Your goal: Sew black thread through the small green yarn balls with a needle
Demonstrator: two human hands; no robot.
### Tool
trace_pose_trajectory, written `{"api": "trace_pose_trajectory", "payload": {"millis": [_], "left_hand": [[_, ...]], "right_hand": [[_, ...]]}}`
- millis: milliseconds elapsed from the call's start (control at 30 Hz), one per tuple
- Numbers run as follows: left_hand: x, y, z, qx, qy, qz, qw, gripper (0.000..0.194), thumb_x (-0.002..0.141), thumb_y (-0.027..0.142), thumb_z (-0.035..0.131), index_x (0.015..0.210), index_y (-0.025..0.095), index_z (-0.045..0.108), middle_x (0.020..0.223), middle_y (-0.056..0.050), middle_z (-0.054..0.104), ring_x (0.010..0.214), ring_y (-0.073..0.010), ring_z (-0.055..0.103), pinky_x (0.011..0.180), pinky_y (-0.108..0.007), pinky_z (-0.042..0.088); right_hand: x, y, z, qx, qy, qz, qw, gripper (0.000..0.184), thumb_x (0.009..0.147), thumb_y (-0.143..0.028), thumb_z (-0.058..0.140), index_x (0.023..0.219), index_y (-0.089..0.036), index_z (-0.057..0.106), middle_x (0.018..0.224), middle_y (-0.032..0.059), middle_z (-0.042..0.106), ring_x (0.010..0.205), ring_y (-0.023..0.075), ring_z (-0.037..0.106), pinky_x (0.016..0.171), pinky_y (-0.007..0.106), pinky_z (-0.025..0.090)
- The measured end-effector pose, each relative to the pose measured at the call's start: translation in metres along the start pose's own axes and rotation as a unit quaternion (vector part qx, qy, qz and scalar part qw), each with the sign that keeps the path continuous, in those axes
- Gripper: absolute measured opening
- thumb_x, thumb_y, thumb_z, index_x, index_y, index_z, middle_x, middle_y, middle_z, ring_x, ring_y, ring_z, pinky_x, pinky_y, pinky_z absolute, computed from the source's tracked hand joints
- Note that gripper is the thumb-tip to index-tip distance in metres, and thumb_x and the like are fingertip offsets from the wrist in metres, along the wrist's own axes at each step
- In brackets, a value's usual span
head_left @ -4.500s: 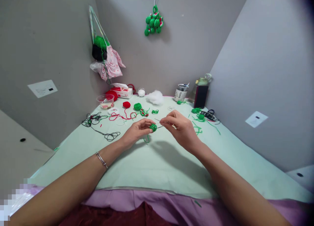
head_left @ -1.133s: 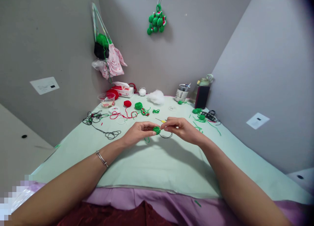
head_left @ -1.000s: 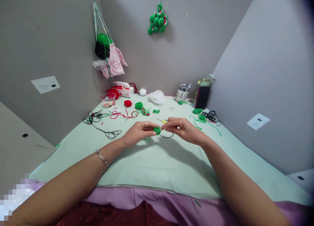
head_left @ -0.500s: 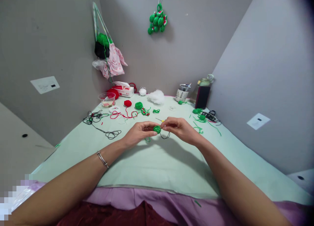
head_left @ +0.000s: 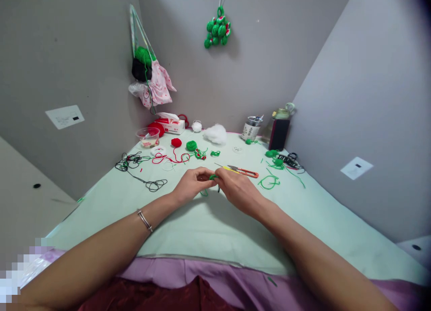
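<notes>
Together, left hand [head_left: 190, 184] and right hand [head_left: 237, 187] hold one green piece [head_left: 213, 177].

Small green crocheted piece [head_left: 212, 177] in the left hand's grip [head_left: 192, 184], the right hand's grip [head_left: 235, 185] touching it, orange-handled snips [head_left: 249, 172] and a yellow-handled tool [head_left: 229, 168] just beyond on the pale green counter [head_left: 188, 232], red yarn ball [head_left: 176, 142], green yarn ball [head_left: 191, 145], white fluff [head_left: 215, 134] farther back
</notes>
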State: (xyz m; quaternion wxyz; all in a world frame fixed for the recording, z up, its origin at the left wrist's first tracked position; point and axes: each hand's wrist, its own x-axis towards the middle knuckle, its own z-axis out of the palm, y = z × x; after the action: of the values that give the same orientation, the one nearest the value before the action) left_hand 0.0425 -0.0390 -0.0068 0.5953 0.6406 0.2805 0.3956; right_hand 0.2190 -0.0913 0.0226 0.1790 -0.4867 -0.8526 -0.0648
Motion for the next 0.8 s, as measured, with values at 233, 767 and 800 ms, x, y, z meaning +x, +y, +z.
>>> {"api": "trace_pose_trajectory", "payload": {"millis": [233, 767, 800], "left_hand": [[0.002, -0.002, 0.001, 0.065, 0.021, 0.025, 0.997, 0.031, 0.068, 0.038, 0.08, 0.087, 0.015, 0.072, 0.088, -0.005, 0.063, 0.081, -0.0177, 0.061, 0.077, -0.031, 0.049], [0.004, 0.007, -0.004, 0.058, 0.029, 0.0, 0.998, 0.032, 0.069, 0.033, 0.077, 0.094, 0.015, 0.067, 0.086, -0.003, 0.067, 0.079, -0.0152, 0.061, 0.074, -0.029, 0.049], [0.004, 0.007, -0.006, 0.059, 0.03, 0.0, 0.998, 0.032, 0.069, 0.033, 0.077, 0.094, 0.015, 0.067, 0.086, -0.004, 0.068, 0.079, -0.0151, 0.061, 0.073, -0.029, 0.048]], "right_hand": [[0.0, -0.001, 0.0, -0.043, 0.071, -0.007, 0.996, 0.02, 0.095, -0.012, 0.045, 0.094, -0.019, 0.064, 0.104, 0.0094, 0.07, 0.072, 0.0137, 0.059, 0.058, 0.027, 0.028], [0.005, 0.002, -0.031, 0.61, 0.099, 0.107, 0.779, 0.02, 0.093, -0.038, 0.06, 0.091, -0.019, 0.055, 0.06, -0.006, 0.048, 0.052, 0.0071, 0.042, 0.05, 0.021, 0.033], [0.005, 0.004, -0.031, 0.602, 0.11, 0.108, 0.783, 0.019, 0.092, -0.037, 0.061, 0.092, -0.019, 0.055, 0.062, -0.0046, 0.053, 0.053, 0.0077, 0.046, 0.05, 0.021, 0.035]]}}
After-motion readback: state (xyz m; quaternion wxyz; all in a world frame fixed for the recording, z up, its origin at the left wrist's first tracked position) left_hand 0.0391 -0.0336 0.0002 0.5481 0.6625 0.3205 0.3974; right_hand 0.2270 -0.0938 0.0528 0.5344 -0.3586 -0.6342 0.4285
